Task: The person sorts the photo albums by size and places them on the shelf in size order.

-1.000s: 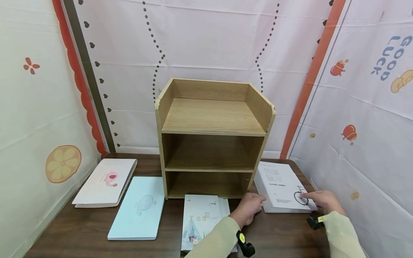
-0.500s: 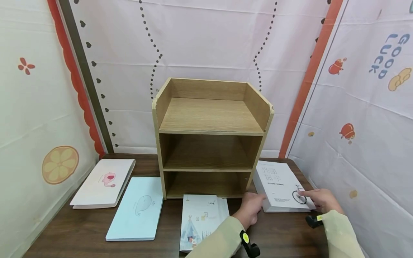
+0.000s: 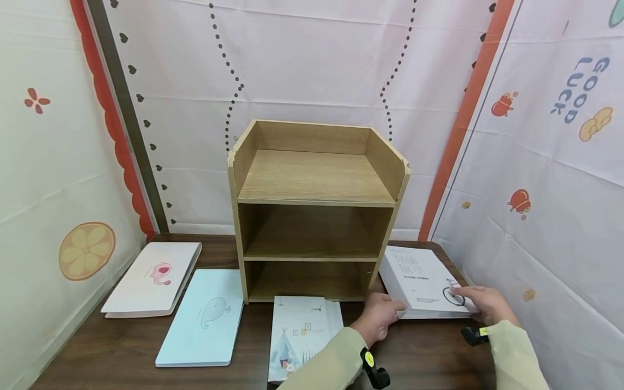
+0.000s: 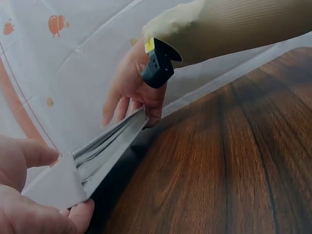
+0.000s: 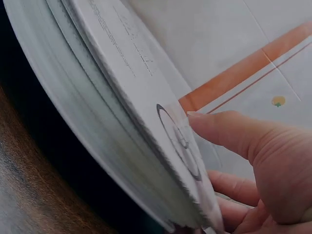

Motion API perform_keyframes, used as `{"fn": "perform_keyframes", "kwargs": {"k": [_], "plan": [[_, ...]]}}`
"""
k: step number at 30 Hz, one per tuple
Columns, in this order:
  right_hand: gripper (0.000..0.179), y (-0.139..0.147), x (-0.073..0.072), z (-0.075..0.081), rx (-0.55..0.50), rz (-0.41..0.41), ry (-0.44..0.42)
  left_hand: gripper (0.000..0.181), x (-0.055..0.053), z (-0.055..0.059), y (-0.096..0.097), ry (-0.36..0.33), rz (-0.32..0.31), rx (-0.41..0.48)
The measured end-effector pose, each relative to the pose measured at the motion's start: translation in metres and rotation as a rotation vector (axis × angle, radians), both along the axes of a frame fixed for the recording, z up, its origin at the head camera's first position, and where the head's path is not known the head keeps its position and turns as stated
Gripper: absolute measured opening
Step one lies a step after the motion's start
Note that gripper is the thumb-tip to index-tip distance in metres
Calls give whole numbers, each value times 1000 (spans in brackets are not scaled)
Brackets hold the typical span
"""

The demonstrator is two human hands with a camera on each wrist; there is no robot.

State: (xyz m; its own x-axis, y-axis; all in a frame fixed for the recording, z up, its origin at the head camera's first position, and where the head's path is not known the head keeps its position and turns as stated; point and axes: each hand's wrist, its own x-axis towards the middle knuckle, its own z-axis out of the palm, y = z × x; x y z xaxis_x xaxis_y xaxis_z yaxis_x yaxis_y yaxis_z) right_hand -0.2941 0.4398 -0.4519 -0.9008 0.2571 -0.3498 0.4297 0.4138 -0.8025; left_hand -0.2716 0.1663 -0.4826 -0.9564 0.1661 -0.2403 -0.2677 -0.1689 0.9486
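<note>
A thick white book (image 3: 419, 279) with a bicycle drawing lies face up to the right of the shelf. My left hand (image 3: 377, 317) grips its left side near the front corner. In the left wrist view, the left thumb (image 4: 41, 153) is at the top edge and fingertips (image 4: 82, 214) curl under the spine. On the opposite side my right hand (image 3: 492, 304) holds the right edge, its thumb (image 5: 219, 126) over the cover beside the bicycle and its fingers below. A dark gap shows under the book's front edge (image 4: 114, 151), which sits tilted up off the table.
A wooden shelf unit (image 3: 317, 203) with bare tiers stands at the back middle. Before it lie overlapping booklets with a tent picture (image 3: 294, 336). Further left are a light blue notebook (image 3: 205, 319) and a white elephant-cover book (image 3: 153, 276). Cloth walls (image 3: 551, 227) enclose the dark wooden table (image 3: 429, 357).
The book's front left corner has risen a little, with the left fingers now further under it. The right hand keeps its place on the right edge. The head view has shifted slightly.
</note>
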Motion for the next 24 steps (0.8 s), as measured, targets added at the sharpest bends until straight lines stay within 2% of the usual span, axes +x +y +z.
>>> {"fn": "perform_keyframes", "kwargs": {"k": [1,8,10,12,14,17,19,24], "plan": [[91,-1,0,-1,-15,8,-1,21,0,-1,0,5,1,3],[93,1,4,-2,-60,-8,-4,20,-1,-5,4,31,2,-10],[86,2,4,-4,-77,-2,6,18,-2,-4,4,21,2,-35],[71,3,3,-6,-98,2,21,18,-2,-2,3,3,1,-78],[66,3,3,-8,-125,3,23,24,-3,-2,1,-8,0,-107],[70,1,3,-9,-149,-6,18,26,-4,-2,0,-15,-2,-144],[81,-1,4,-9,-159,-13,10,26,-5,-2,0,-9,-2,-159],[78,-3,5,-9,-169,-14,13,32,-6,-2,1,9,-1,-186]]}}
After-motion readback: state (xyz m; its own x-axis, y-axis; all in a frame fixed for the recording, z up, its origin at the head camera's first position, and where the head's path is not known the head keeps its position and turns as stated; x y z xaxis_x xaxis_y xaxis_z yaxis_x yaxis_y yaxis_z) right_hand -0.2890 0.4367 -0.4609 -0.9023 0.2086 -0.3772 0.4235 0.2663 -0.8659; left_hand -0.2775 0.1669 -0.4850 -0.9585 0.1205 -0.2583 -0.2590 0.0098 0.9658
